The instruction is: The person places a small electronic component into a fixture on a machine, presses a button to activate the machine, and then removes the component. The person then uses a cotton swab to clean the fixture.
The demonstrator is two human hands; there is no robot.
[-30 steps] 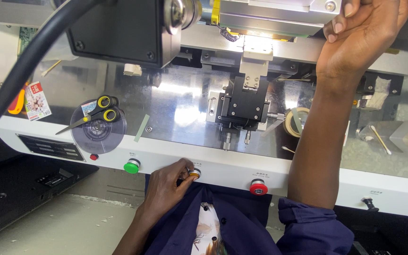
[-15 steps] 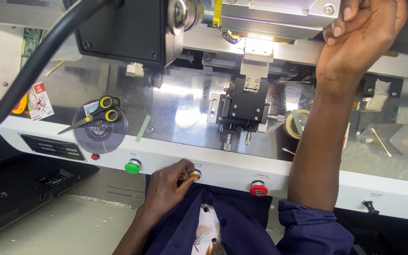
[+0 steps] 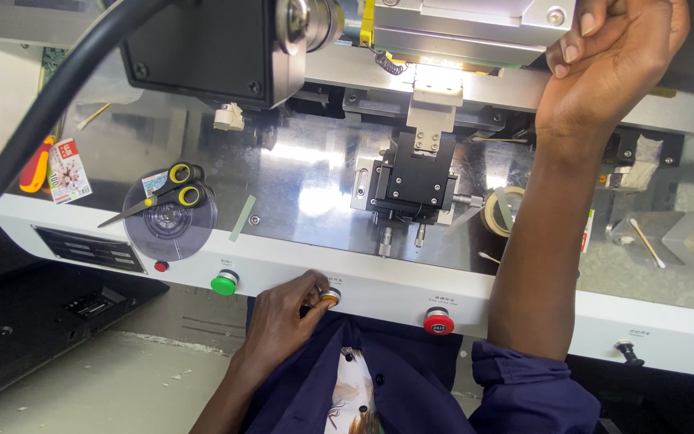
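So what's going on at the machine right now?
A person stands at a benchtop machine. Their left hand has fingertips on the orange button on the white front panel, between the green button and the red button. Their right hand reaches up, resting on the upper housing. Scissors lie on a clear disc.

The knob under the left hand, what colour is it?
Orange, or amber; the knob shows in the head view, touched by the left hand.

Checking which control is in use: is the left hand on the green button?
No, the left hand has its fingertips on the small orange button, while the green button sits untouched further to the side.
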